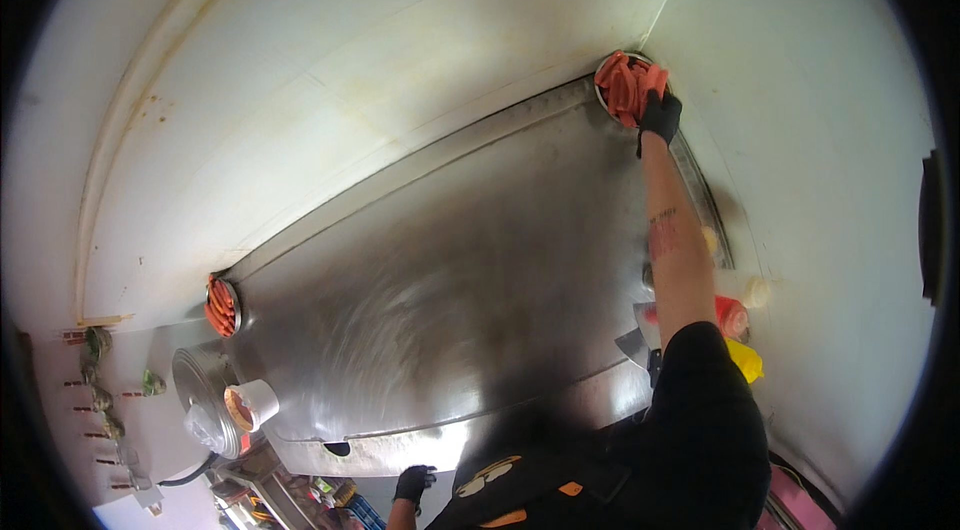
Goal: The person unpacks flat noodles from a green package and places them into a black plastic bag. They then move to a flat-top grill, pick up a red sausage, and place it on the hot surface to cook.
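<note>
My right hand [661, 115], in a black glove, reaches to a round metal container [602, 96] in the far right corner of a steel flat-top griddle [450, 245]. Its fingers close on a few pinkish-red sausages [652, 78] at the container's right side. More sausages [621, 87] fill the container around them. Low in the view, my left hand [414, 485], also black-gloved, hangs in front of the griddle's front edge. Its fingers are apart and nothing shows in them.
A second container of sausages [220, 307] stands at the griddle's left corner. Nearby are a white tub [260, 402] of reddish-brown contents and a large lidded pot [196, 365]. Metal scrapers [636, 346], a red bottle [731, 318] and a yellow bottle [744, 360] lie near my right arm. Walls border the back and right.
</note>
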Action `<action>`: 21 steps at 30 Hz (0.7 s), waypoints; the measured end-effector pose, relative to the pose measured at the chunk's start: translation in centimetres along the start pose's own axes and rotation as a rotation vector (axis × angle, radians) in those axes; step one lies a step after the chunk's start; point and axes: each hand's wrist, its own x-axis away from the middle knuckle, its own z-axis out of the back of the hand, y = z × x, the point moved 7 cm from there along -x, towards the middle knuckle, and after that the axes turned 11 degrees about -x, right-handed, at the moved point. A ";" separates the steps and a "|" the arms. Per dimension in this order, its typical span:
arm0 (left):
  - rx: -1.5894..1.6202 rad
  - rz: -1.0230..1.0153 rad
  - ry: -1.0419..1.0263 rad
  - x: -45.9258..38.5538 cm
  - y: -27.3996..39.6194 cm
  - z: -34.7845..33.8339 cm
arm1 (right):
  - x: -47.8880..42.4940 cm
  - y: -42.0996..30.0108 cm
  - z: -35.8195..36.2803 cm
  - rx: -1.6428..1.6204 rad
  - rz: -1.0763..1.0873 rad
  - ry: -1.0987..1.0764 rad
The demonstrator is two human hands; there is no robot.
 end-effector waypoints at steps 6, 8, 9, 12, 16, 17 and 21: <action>-0.160 -0.482 0.273 6.0 22.0 -8.3 | 29.9 -0.9 3.1 -0.641 -0.451 -0.977; 0.093 -0.744 0.219 9.5 29.0 -11.0 | 42.8 -5.8 8.8 -0.630 -0.498 -1.399; 0.013 -0.782 0.207 11.3 31.5 -12.1 | 48.1 -7.6 12.3 -0.599 -0.503 -1.563; -0.087 -0.837 0.137 12.9 32.9 -13.7 | 54.8 -9.2 18.7 -0.395 -0.146 -1.553; -0.439 -1.014 0.154 12.0 30.2 -13.8 | 56.3 -11.9 23.1 -0.351 -0.138 -1.580; -0.527 -1.027 0.160 12.6 29.9 -14.5 | 56.1 -12.0 24.0 -0.277 -0.037 -1.568; -0.746 -1.132 0.178 18.2 29.0 -16.8 | 57.2 -13.4 26.2 -0.179 0.108 -1.525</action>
